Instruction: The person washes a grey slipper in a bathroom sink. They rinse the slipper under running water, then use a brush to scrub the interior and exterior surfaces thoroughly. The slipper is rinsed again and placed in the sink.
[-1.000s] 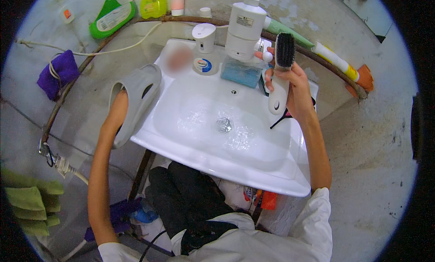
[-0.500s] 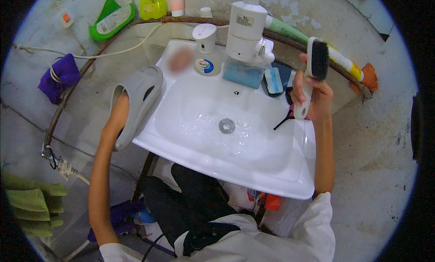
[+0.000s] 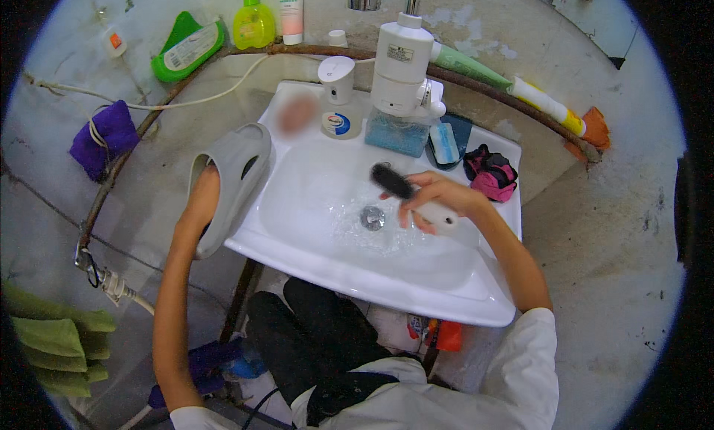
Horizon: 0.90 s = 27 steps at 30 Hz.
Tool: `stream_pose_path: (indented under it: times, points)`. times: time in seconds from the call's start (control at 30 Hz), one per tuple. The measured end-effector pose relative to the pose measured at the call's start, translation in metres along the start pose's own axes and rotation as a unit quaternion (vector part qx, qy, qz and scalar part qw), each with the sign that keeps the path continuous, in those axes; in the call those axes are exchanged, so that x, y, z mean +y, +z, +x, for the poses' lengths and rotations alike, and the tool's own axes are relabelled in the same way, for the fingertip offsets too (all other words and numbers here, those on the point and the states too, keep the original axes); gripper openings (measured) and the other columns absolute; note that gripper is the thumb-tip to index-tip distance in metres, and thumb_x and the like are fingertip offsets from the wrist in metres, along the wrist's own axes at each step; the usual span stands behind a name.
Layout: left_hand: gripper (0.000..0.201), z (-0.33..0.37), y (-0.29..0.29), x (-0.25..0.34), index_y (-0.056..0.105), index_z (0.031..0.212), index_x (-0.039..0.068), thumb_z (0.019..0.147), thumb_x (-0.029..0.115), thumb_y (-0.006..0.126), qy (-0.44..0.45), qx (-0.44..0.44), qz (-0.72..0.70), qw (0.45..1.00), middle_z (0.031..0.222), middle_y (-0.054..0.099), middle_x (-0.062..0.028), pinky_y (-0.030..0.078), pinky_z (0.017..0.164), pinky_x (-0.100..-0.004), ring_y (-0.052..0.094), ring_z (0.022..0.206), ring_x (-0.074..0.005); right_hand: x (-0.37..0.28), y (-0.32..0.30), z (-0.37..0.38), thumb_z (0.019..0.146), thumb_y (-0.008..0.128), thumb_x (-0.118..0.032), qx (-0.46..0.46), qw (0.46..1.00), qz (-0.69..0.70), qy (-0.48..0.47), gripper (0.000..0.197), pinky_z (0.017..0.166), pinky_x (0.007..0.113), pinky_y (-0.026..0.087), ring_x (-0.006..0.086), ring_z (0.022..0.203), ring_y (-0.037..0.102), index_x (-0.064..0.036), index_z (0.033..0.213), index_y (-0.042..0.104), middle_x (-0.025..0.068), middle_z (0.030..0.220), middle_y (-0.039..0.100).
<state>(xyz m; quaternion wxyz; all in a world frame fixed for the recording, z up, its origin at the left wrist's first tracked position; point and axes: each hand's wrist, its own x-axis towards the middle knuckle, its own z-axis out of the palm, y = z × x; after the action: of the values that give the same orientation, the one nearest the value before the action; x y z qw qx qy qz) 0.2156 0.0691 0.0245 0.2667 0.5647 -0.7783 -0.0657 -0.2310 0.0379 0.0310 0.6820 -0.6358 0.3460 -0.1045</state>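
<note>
R hand (image 3: 439, 199) grips brush (image 3: 409, 194) over sink (image 3: 387, 281), L hand (image 3: 202, 199) inside slipper (image 3: 234, 173)

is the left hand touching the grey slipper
Touching: the head view shows the left hand tucked inside the grey slipper, held over the sink's left edge.

Grey rubber slipper (image 3: 236, 179), sole side facing outward, tilted against the left edge of the white sink (image 3: 387, 277), toe end uppermost. Black-bristled scrub brush (image 3: 411, 195) with white handle, lying slantwise above the basin, near the drain.
</note>
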Motion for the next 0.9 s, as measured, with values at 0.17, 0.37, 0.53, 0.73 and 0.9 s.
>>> stream_pose_path:
  times: [0.17, 0.37, 0.53, 0.73, 0.9]
  points:
    - [0.039, -0.006, -0.003, -0.008, 0.058, 0.121, -0.005, 0.086, 0.010, 0.054, -0.003, 0.006, 0.007, 1.000, 0.124, 0.059, -0.0259, 0.044, 0.097, -0.0419, 0.056, 0.114, -0.0400, 0.021, 0.020, 0.024, 0.090, 0.051, -0.010, 0.111, 0.916, -0.355, -0.147, 0.042, 0.056, 0.032, 0.054, 0.0222, 0.070, 0.064, -0.0036, 0.132, 0.051, 0.0157, 0.099, 0.058]
    - [0.039, -0.008, 0.001, -0.012, 0.058, 0.121, -0.005, 0.086, 0.011, 0.054, -0.001, 0.012, 0.003, 1.000, 0.124, 0.058, -0.0258, 0.043, 0.097, -0.0417, 0.055, 0.115, -0.0400, -0.037, 0.053, 0.045, 0.090, 0.059, -0.016, 0.145, 0.955, -0.181, -0.185, 0.041, 0.064, 0.029, 0.053, 0.0154, 0.077, 0.062, -0.0023, 0.128, 0.053, 0.0103, 0.095, 0.060]
    - [0.039, -0.003, 0.004, -0.009, 0.058, 0.122, -0.005, 0.087, 0.012, 0.053, -0.043, -0.001, 0.000, 0.999, 0.123, 0.058, -0.0264, 0.044, 0.097, -0.0418, 0.055, 0.115, -0.0407, -0.067, 0.048, 0.093, 0.089, 0.066, -0.021, 0.207, 0.959, -0.130, -0.145, 0.031, 0.055, 0.028, 0.053, 0.0128, 0.066, 0.061, 0.0011, 0.110, 0.056, 0.0070, 0.083, 0.061]
    - [0.037, -0.008, -0.014, 0.014, 0.059, 0.120, -0.005, 0.088, 0.011, 0.051, -0.080, -0.040, 0.013, 0.996, 0.120, 0.060, -0.0272, 0.045, 0.094, -0.0422, 0.057, 0.111, -0.0416, -0.074, 0.034, 0.127, 0.086, 0.069, -0.021, 0.188, 0.969, -0.081, -0.136, 0.025, 0.050, 0.029, 0.051, 0.0128, 0.063, 0.061, 0.0002, 0.095, 0.058, 0.0068, 0.079, 0.062]
    - [0.036, -0.009, 0.001, -0.008, 0.059, 0.119, -0.005, 0.087, 0.010, 0.051, -0.080, 0.003, 0.007, 0.997, 0.119, 0.060, -0.0274, 0.046, 0.093, -0.0421, 0.058, 0.110, -0.0414, -0.067, 0.022, 0.143, 0.084, 0.071, -0.022, 0.190, 0.968, -0.069, -0.152, 0.026, 0.050, 0.028, 0.049, 0.0128, 0.063, 0.061, 0.0001, 0.091, 0.059, 0.0070, 0.078, 0.062]
